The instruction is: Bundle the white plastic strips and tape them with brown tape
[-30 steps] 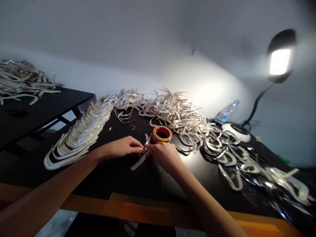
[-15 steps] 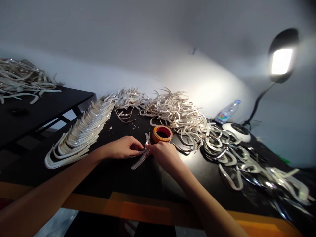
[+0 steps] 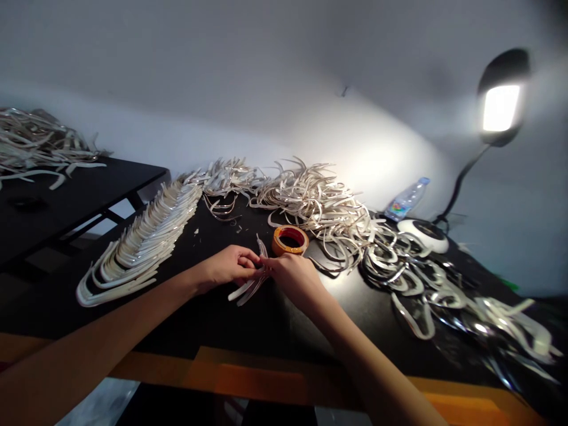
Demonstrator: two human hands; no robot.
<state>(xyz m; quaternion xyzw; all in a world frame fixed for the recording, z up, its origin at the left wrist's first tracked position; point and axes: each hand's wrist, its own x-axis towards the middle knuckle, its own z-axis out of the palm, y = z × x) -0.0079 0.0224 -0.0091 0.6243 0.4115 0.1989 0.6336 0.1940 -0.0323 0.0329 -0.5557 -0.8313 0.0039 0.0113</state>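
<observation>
My left hand (image 3: 228,267) and my right hand (image 3: 293,277) meet over the black table (image 3: 213,319), both pinching a small bundle of curved cream strips (image 3: 248,286). The strips stick up between my fingertips and fan down toward me on the left. Just behind my right hand lies an orange roll of tape (image 3: 290,239). A neat stacked row of the same curved strips (image 3: 142,239) runs along the table to the left of my left hand.
A loose tangle of strips (image 3: 310,201) fills the back of the table, and shiny ones (image 3: 412,275) spread to the right. A water bottle (image 3: 406,201) and a lit desk lamp (image 3: 499,109) stand at the back right. A second black table (image 3: 66,195) with more strips is at the left.
The bundle's lower ends have spread and swung slightly left toward me. Both hands stay pinched on it at nearly the same spot.
</observation>
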